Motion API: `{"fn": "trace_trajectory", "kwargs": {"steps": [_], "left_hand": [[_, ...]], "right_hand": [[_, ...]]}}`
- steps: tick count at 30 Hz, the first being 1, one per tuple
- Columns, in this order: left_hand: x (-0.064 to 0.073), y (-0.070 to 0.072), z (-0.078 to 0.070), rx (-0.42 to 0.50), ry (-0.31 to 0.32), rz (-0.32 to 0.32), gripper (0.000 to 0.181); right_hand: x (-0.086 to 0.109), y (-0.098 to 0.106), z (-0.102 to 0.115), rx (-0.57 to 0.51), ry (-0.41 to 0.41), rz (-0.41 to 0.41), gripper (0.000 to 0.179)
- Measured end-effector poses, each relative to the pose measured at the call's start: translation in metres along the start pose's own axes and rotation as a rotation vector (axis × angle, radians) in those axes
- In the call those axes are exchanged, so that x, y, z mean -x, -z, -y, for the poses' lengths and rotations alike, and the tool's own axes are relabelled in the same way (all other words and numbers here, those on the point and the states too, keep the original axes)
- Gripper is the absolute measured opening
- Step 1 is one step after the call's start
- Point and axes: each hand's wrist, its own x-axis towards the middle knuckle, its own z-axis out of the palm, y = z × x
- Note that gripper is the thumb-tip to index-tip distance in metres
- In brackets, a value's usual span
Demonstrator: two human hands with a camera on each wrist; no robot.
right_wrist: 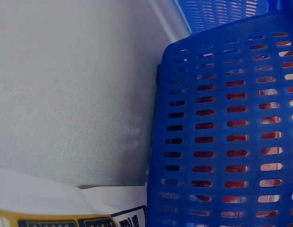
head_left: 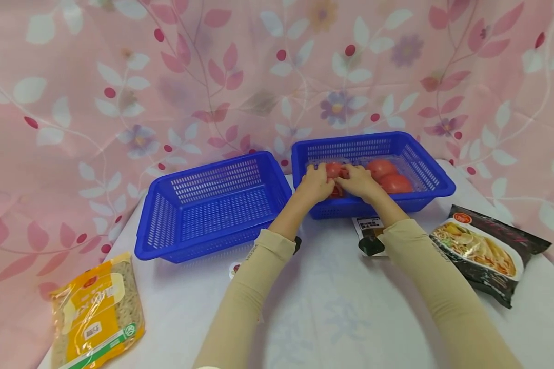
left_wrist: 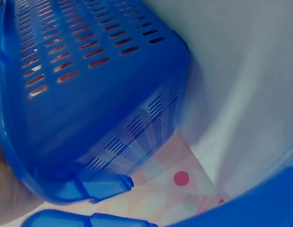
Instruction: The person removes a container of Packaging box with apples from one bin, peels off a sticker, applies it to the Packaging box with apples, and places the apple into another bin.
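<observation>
Both hands reach over the near wall of the right blue basket (head_left: 424, 195). The left hand (head_left: 316, 183) curls its fingers at the left side of a red tomato (head_left: 334, 169). From the other side, the right hand (head_left: 357, 180) bends its fingers onto red pieces beside it; its fingertips are partly hidden. Two larger tomatoes (head_left: 395, 183) lie right of the right hand on clear plastic. In the left wrist view, part of the left hand (left_wrist: 12, 194) shows past the basket rim. Red shows through the slotted basket wall (right_wrist: 217, 106) in the right wrist view.
A second blue basket (head_left: 221, 207) stands at left, with its bare slotted floor showing. A yellow packet (head_left: 97, 312) lies front left, a black noodle packet (head_left: 485, 251) at right. Another packet (head_left: 369, 230) lies under the right forearm. A floral cloth (head_left: 258, 77) hangs behind.
</observation>
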Motion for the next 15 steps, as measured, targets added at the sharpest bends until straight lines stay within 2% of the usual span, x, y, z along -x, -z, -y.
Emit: {"fn": "trace_trajectory", "kwargs": {"steps": [5,11,15], "left_hand": [[-0.002,-0.005,-0.002,-0.017,0.046,-0.010,0.049],[-0.008,-0.021,-0.003,-0.011,0.161,0.016,0.070],[-0.012,-0.025,-0.005,0.005,0.215,0.044,0.075]], "right_hand": [[-0.004,0.001,-0.001,-0.036,-0.004,0.010,0.058],[-0.004,0.001,-0.003,-0.034,0.023,0.022,0.056],[-0.009,0.001,-0.004,0.004,0.037,0.014,0.055]]}}
